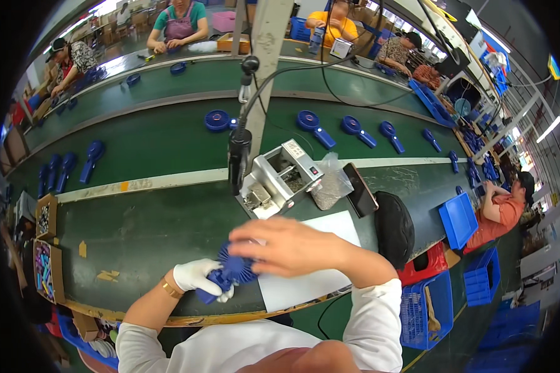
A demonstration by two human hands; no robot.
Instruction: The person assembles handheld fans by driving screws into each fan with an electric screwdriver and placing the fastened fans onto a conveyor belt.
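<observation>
My left hand [199,278], in a white glove, grips a blue handheld fan [238,272] by its lower part above the table's near edge. My bare right hand [286,245] is over the fan's round grille, fingers stretched out and slightly blurred; it hides part of the grille. Whether its fingertips touch the fan I cannot tell. A white sheet [305,283] lies under and beside my right hand. Just beyond are a silver metal machine with a tray [286,177] and a hanging black electric screwdriver [238,158].
A clear bag of small parts [330,186], a phone [361,189] and a black pouch [394,227] lie right of the machine. Several blue fans [315,128] rest on the green conveyor [168,137]. Parts boxes [46,270] stand at left; a blue tray [458,219] at right. Co-workers sit around.
</observation>
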